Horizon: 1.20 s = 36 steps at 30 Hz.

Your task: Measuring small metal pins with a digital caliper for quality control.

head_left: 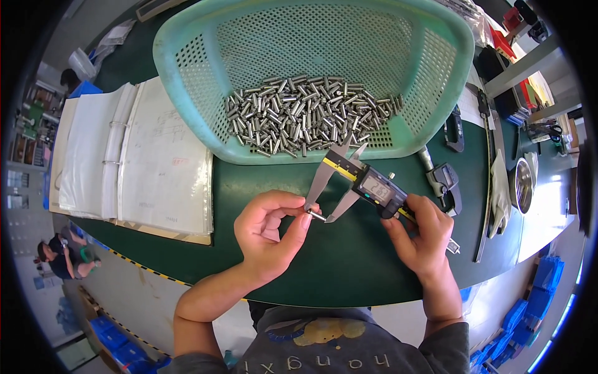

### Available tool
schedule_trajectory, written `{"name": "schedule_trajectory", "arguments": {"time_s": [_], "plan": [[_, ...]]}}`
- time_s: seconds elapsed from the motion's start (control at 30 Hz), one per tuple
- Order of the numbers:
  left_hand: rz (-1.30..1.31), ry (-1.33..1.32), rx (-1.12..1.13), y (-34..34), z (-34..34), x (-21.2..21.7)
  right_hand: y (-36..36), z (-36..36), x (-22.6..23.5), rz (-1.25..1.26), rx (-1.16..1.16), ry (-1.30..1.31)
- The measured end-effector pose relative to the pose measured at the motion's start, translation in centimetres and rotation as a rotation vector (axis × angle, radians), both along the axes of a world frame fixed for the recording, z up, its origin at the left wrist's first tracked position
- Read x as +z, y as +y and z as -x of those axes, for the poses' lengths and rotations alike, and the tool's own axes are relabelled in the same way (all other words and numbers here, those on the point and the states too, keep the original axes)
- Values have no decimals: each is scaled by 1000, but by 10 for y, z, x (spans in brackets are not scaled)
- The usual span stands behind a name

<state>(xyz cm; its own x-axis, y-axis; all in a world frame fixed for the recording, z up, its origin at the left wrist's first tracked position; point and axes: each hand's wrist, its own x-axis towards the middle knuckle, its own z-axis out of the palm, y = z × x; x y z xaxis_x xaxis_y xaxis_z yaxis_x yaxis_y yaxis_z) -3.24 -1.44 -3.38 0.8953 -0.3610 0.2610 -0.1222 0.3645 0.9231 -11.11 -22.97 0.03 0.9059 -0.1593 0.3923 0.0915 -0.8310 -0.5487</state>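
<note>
Between the thumb and fingers of my left hand is a small metal pin. It lies between the lower jaws of a digital caliper, spanning the gap there. My right hand is closed around the caliper's slide and beam, thumb below the display. Beyond both hands stands a pale green perforated plastic basket, with many similar shiny metal pins heaped in it. The caliper's upper jaw tips come close to the basket's near rim.
An open ring binder lies on the green table at left. To the right are a digital micrometer, a long caliper, a whitish glove and a metal bowl. Another person sits far left.
</note>
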Motion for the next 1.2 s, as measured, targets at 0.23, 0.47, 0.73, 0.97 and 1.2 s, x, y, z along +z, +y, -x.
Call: {"name": "schedule_trajectory", "arguments": {"time_s": [0.23, 0.47, 0.73, 0.97, 1.2], "plan": [[-16, 6, -31, 2, -1, 0, -1, 0, 3, 4, -6, 29], [-7, 165, -216, 6, -9, 2, -3, 0, 4, 8, -11, 44], [-3, 156, -258, 7, -10, 1, -3, -1, 2, 24, 0, 32], [3, 178, -251, 7, -9, 5, -3, -2, 2, 14, 4, 37], [8, 192, -242, 8, -8, 3, -4, -3, 0, 40, 28, 37]]}}
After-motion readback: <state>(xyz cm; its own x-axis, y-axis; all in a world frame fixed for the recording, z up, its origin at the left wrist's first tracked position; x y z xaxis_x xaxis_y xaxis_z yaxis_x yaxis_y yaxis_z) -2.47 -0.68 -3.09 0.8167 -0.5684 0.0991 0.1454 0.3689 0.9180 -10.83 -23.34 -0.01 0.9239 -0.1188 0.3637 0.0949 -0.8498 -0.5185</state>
